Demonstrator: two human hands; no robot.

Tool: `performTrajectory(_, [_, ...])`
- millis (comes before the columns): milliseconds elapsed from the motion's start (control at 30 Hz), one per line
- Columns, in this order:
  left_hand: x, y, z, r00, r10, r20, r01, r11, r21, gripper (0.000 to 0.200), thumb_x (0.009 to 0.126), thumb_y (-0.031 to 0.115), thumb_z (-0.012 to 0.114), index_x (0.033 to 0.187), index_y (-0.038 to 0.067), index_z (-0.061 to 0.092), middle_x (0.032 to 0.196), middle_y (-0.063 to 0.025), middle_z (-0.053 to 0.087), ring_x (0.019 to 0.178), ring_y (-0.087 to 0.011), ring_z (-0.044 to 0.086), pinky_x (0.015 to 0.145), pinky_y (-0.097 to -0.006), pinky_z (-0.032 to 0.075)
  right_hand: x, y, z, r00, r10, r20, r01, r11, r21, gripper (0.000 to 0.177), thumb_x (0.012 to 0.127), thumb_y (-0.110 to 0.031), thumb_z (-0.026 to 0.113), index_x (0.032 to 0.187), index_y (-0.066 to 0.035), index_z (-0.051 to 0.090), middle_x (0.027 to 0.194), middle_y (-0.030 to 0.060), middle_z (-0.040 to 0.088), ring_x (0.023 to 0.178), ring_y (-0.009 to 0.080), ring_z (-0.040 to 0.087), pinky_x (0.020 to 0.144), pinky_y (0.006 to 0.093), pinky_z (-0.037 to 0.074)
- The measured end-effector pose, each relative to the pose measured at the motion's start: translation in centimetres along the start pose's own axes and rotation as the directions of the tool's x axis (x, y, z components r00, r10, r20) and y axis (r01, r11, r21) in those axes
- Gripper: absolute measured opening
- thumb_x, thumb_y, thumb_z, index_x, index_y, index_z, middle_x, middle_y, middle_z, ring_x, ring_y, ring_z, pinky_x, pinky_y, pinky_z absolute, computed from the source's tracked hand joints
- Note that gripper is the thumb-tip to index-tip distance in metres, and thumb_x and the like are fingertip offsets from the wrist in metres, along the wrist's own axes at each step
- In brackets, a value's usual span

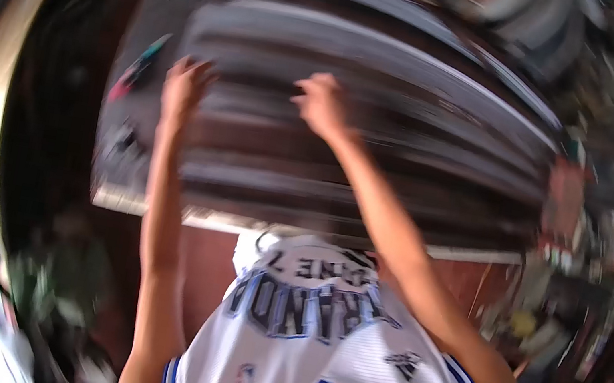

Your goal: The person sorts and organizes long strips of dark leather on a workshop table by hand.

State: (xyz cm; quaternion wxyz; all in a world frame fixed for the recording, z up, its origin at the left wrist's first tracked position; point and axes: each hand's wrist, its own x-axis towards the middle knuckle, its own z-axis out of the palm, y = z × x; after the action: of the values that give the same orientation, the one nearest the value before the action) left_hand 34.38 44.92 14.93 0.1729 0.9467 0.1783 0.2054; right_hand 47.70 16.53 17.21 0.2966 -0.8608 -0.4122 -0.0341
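A wide dark sheet (266, 144) with long ridges running left to right covers most of the table (113, 163); motion blur hides its material. My left hand (184, 90) is at the sheet's left end, its fingers bent and smeared by the motion. Over the middle of the sheet, my right hand (323, 105) has its thumb and fingers loosely bent and apart, with nothing visible between them. Both forearms reach across the table's near edge.
Left of the sheet lies a slim tool with pink and teal parts (138, 68). A small dark object (125, 137) is nearer to me. Blurred clutter (569, 227) stands beyond the table's right end, and a pale rounded shape (534, 23) is at the far right.
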Motion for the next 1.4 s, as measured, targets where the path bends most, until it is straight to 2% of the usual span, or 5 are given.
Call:
performTrajectory(467, [3.2,-0.3,-0.3,0.887,0.402,0.227,-0.404,0.914,-0.038,0.031,0.077,0.007,0.075,0.106,0.013,0.066,0.102,-0.0073,0.066,0.103,-0.0301,0.06,0.089,-0.0422,0.044,0.2,1.8,3.0,0.999,0.021,0.031,-0.024,0.993,0.116,0.024,0.079,-0.008,0.071,0.095,-0.007,0.053,0.08,0.0075,0.065,0.082,0.029,0.066,0.082,0.0472,0.049])
performTrajectory(900, [2.3,-4.8,-5.2,0.922,0.142,0.361,0.0,0.93,-0.367,0.009,0.087,0.006,0.067,0.095,0.002,0.064,0.085,-0.006,0.064,0.074,-0.016,0.057,0.069,-0.0311,0.048,-10.4,20.1,-24.3,0.831,0.516,0.208,-0.514,0.855,-0.068,0.057,0.091,-0.064,0.055,0.102,-0.011,0.074,0.094,0.0128,0.074,0.089,0.0263,0.07,0.08,0.0427,0.054])
performTrajectory(1000, [0.3,-6.9,-6.1,0.932,0.158,0.326,-0.039,0.938,-0.345,0.008,0.093,0.008,0.063,0.096,0.001,0.063,0.087,-0.0057,0.063,0.075,-0.0156,0.059,0.07,-0.0291,0.048,-16.7,27.6,-33.3,0.834,0.55,0.051,-0.534,0.826,-0.181,0.05,0.097,-0.059,0.047,0.119,-0.022,0.072,0.115,0.0115,0.071,0.106,0.0265,0.069,0.093,0.0426,0.053])
performTrajectory(1133, [-2.4,-8.9,-7.8,0.942,0.011,0.335,0.069,0.972,-0.224,0.011,0.093,0.013,0.066,0.097,0.002,0.063,0.087,-0.0072,0.064,0.081,-0.0189,0.064,0.072,-0.0317,0.049,-23.8,29.7,-44.2,0.897,0.425,-0.123,-0.429,0.768,-0.476,0.06,0.097,-0.055,0.056,0.067,-0.002,0.059,0.05,0.0104,0.044,0.047,0.0202,0.037,0.049,0.0384,0.036])
performTrajectory(1400, [-5.2,-7.8,-9.1,0.929,-0.144,0.34,0.071,0.973,0.219,0.014,0.092,0.019,0.064,0.099,0.007,0.065,0.097,-0.013,0.069,0.094,-0.0311,0.067,0.084,-0.0402,0.05,-30.0,31.2,-55.4,0.613,0.698,0.37,-0.708,0.693,-0.134,0.017,0.085,-0.009,0.071,0.08,-0.003,0.056,0.068,-0.004,0.046,0.066,0.0055,0.042,0.061,0.0247,0.036])
